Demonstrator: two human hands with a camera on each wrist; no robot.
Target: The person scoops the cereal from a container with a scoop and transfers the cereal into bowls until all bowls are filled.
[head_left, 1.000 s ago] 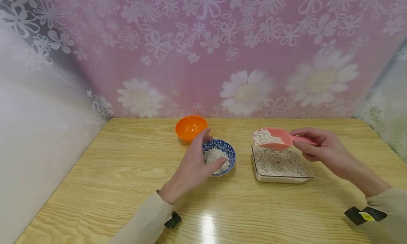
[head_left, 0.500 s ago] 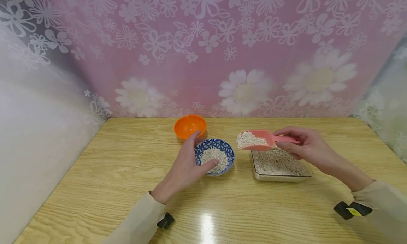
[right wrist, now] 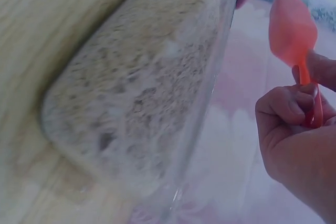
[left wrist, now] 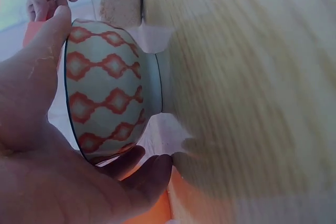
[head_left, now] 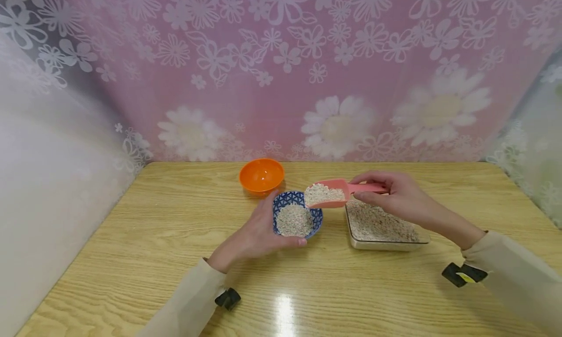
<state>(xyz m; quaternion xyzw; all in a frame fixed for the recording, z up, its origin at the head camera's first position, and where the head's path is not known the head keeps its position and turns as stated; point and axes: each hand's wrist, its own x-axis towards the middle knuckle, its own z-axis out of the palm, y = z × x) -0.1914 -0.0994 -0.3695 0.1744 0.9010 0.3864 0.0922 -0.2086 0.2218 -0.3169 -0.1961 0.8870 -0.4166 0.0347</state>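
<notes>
My left hand (head_left: pixel 263 234) grips a small bowl (head_left: pixel 278 208), blue-patterned inside, with pale flakes in it. In the left wrist view the bowl (left wrist: pixel 107 87) shows a red pattern outside; its foot is at the table, the thumb lies at its rim and fingers reach round its far side. Between thumb and fingers, my right hand (head_left: pixel 395 195) holds the handle of a pink scoop (head_left: pixel 338 200) heaped with flakes. The scoop's tip is over the bowl's right rim. In the right wrist view only the scoop's underside (right wrist: pixel 291 27) shows.
A glass container (head_left: pixel 386 246) of flakes stands right of the bowl, beneath the right hand. Behind the bowl sits an orange bowl (head_left: pixel 259 177). The wooden table (head_left: pixel 153 259) ends at a flowered pink backdrop (head_left: pixel 246 108).
My right hand has carried the loaded scoop left from above the glass container to the bowl. My left hand has closed round the bowl, its thumb moving from above the flakes to the near rim.
</notes>
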